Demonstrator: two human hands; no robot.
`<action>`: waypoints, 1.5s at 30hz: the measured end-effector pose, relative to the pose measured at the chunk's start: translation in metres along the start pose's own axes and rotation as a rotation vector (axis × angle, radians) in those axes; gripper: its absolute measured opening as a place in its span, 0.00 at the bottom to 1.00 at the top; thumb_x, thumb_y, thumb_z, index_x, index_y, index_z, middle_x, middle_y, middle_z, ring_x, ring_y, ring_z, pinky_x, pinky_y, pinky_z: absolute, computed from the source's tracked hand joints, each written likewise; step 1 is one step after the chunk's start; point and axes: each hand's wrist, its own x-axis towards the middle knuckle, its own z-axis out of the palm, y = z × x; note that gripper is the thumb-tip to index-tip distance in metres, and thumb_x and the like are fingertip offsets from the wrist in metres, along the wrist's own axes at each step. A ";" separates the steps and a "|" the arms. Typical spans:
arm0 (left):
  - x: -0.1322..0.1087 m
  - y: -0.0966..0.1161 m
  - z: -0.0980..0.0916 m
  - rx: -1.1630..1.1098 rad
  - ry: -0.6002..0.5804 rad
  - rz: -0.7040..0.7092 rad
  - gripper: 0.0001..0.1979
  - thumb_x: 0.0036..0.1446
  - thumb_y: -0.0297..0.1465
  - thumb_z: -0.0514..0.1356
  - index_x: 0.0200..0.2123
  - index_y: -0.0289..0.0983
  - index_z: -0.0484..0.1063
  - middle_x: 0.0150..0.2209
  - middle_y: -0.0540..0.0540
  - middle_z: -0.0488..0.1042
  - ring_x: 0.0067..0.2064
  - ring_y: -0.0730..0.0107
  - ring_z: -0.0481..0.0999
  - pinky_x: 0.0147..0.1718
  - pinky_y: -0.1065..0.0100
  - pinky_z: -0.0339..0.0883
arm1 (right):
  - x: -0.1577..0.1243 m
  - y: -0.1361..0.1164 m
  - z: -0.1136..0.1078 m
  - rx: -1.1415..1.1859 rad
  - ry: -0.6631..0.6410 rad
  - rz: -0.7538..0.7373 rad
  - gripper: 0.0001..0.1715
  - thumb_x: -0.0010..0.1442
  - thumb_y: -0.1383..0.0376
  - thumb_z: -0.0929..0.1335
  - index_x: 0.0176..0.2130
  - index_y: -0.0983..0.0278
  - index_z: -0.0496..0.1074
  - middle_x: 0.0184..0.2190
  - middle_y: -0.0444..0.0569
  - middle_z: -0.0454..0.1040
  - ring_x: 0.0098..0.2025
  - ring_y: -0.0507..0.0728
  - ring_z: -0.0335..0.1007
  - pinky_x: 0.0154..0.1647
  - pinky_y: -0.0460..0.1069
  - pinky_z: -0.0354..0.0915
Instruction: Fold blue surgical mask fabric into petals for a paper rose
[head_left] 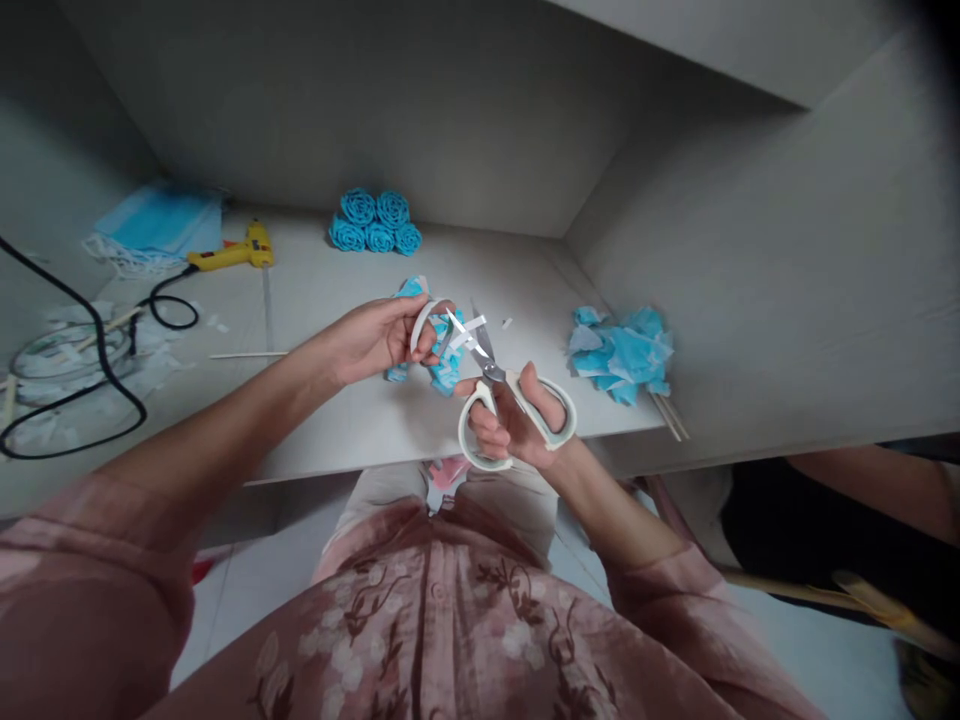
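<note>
My right hand (pixel 517 425) has its fingers through the white handles of a pair of scissors (pixel 491 372), whose blades stand apart and point away from me. A narrow white strip lies across the blades. In my left hand (pixel 390 335) is a roll of white tape (pixel 420 328), held by its ring, with the strip beside it near the scissor tips. Below and behind both hands, blue-and-white crumpled pieces (pixel 448 370) rest on the table, partly hidden by my left hand.
Rolled blue rosettes (pixel 379 222) are stacked at the back. To the left are a yellow glue gun (pixel 232 250) with a black cord, blue face masks (pixel 159 222) and white scraps. Crumpled blue material (pixel 622 352) with thin sticks (pixel 670 417) lies by the right wall. A person sits at the far right.
</note>
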 end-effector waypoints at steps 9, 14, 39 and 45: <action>-0.009 -0.004 -0.005 0.027 -0.055 0.082 0.15 0.64 0.40 0.63 0.37 0.33 0.81 0.26 0.45 0.76 0.26 0.69 0.73 0.34 0.65 0.75 | 0.012 -0.001 0.014 -0.183 -0.015 0.024 0.42 0.62 0.31 0.67 0.48 0.64 0.78 0.27 0.42 0.67 0.23 0.50 0.58 0.23 0.48 0.59; -0.023 -0.010 -0.005 0.234 -0.133 0.155 0.16 0.60 0.42 0.69 0.32 0.33 0.78 0.27 0.44 0.76 0.30 0.70 0.73 0.32 0.69 0.66 | 0.020 -0.005 0.023 -0.184 -0.015 0.048 0.41 0.59 0.31 0.70 0.45 0.65 0.78 0.25 0.40 0.66 0.22 0.49 0.58 0.23 0.47 0.59; -0.091 0.009 -0.050 0.354 -0.324 0.248 0.31 0.58 0.42 0.71 0.62 0.36 0.78 0.48 0.38 0.81 0.50 0.55 0.78 0.55 0.57 0.69 | 0.053 0.016 0.038 -0.034 -0.275 0.074 0.36 0.66 0.37 0.70 0.48 0.67 0.80 0.20 0.34 0.61 0.13 0.42 0.47 0.11 0.40 0.50; -0.089 0.015 -0.051 0.187 -0.097 0.062 0.37 0.62 0.58 0.59 0.53 0.31 0.82 0.45 0.33 0.84 0.49 0.49 0.81 0.52 0.53 0.73 | 0.054 0.008 0.040 -0.184 -0.252 0.053 0.33 0.68 0.43 0.71 0.51 0.69 0.81 0.22 0.37 0.65 0.16 0.43 0.52 0.14 0.41 0.53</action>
